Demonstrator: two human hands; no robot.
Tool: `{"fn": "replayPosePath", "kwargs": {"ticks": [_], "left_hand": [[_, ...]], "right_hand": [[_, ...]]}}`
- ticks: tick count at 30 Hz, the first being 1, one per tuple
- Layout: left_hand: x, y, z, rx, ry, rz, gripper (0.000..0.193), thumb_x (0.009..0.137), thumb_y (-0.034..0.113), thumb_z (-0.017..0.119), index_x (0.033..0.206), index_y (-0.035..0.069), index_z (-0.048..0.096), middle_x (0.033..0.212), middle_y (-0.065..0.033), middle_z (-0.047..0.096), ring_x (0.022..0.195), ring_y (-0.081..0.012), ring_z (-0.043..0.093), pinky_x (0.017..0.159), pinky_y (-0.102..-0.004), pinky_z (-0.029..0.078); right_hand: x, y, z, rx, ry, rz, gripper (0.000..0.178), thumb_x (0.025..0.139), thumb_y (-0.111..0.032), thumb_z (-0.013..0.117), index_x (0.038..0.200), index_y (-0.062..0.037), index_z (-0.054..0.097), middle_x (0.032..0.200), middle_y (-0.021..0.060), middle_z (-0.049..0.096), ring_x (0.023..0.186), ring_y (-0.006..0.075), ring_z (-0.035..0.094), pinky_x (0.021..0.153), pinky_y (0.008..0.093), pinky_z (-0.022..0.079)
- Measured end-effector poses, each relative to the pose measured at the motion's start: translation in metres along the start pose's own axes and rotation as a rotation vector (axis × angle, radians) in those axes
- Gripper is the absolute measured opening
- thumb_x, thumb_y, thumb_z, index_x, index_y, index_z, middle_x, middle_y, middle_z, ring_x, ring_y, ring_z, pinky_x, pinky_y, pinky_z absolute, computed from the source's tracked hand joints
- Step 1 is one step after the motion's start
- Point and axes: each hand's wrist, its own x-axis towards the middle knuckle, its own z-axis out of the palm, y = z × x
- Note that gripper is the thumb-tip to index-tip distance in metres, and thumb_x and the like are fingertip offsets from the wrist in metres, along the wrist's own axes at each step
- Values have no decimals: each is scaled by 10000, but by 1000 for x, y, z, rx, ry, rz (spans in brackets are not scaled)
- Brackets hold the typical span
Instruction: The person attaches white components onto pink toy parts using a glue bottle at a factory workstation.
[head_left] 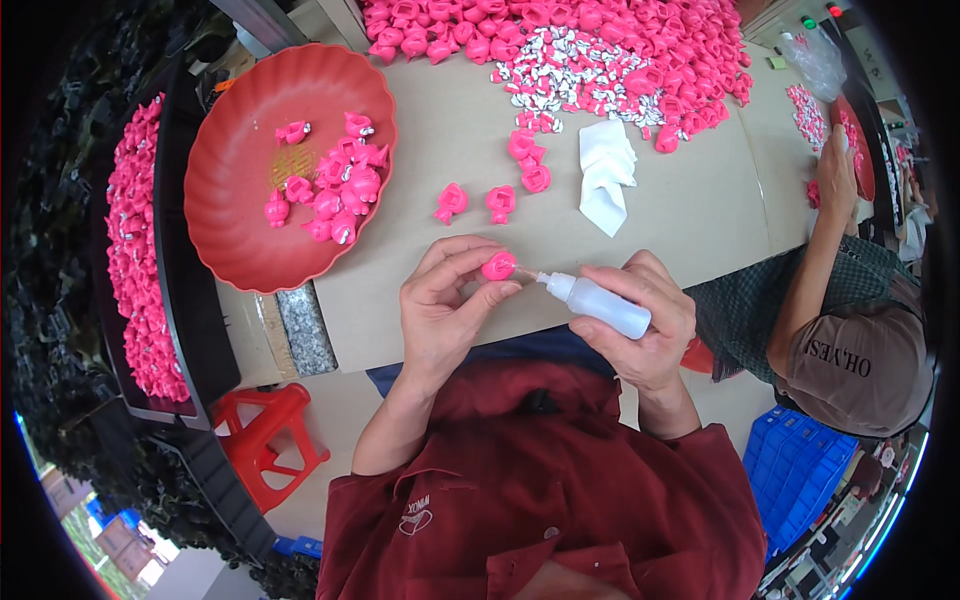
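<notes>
Between the thumb and fingers of my left hand (445,300) is a small pink plastic figure part (499,265). My right hand (645,315) grips a translucent white squeeze bottle (605,304), tilted so its thin nozzle points left and reaches the pink part. Whether the tip touches it or stops just short, I cannot tell. Beyond my hands, a pink figure part (451,202) and another pink figure part (500,204) lie on the table (400,320). Farther off is a short row of similar pieces (528,160), beside a folded white cloth or tissue (606,175).
A red scalloped tray (230,235) at left holds several pink pieces. Far back lies a big pile of pink parts (690,60) with small white-and-black pieces (570,75). A black bin (205,330), red stool (270,440) and blue crate (795,465) flank me. A co-worker (850,360) sits at right.
</notes>
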Motion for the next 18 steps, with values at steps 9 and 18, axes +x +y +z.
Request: {"fn": "replayPosePath", "kwargs": {"ticks": [9,18], "left_hand": [[2,1,2,22,-1,28,296,716,-126,655,998,-53,604,1053,-117,523,924,-170,572,771,-264,525],[1,-1,1,44,-1,27,308,714,-124,657,1008,-48,606,1070,-124,519,939,-174,570,783,-265,526]], "right_hand": [[-2,4,5,21,11,-22,366,599,-70,782,930,7,648,693,67,630,547,160,484,487,264,386],[0,2,7,-10,14,8,326,606,-81,779,893,15,657,690,73,631,546,165,488,478,270,386]]}}
